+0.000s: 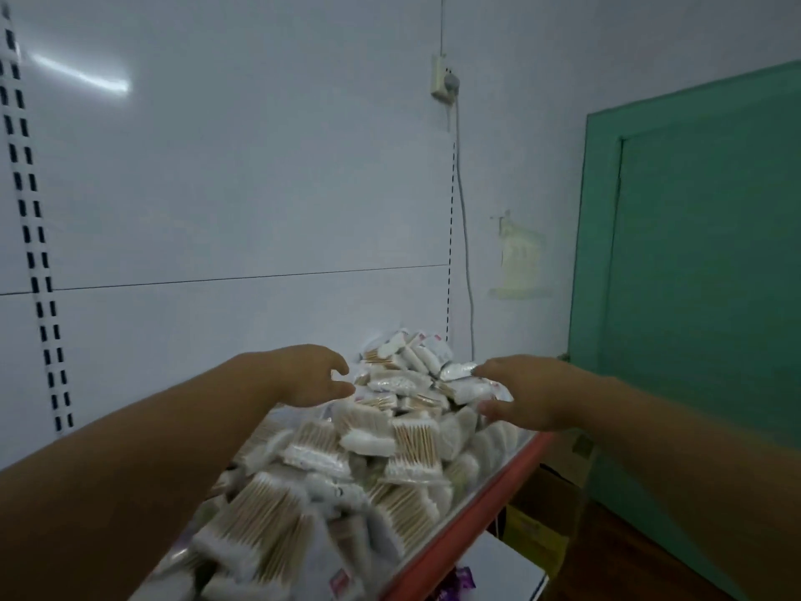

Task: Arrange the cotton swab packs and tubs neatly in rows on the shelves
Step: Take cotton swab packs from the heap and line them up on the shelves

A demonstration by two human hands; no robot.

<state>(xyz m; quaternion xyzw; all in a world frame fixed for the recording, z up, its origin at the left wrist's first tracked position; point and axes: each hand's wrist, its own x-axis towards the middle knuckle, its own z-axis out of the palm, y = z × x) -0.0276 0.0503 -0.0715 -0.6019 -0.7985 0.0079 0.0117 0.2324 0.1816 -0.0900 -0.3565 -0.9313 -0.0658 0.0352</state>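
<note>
A loose heap of clear cotton swab packs, white tips and wooden sticks showing, covers a shelf with a red front edge. The heap runs from the near left up to the back panel. My left hand reaches over the far part of the heap, fingers spread and curled, nothing held. On the right side of the heap is my right hand. Its fingertips touch a shiny pack at the top and its thumb rests against packs at the shelf's edge. No tubs are visible.
A white back panel with slotted uprights rises behind the shelf. A wall socket with a hanging cable is to the right. A green door stands at far right. Cardboard boxes sit on the floor below the shelf's end.
</note>
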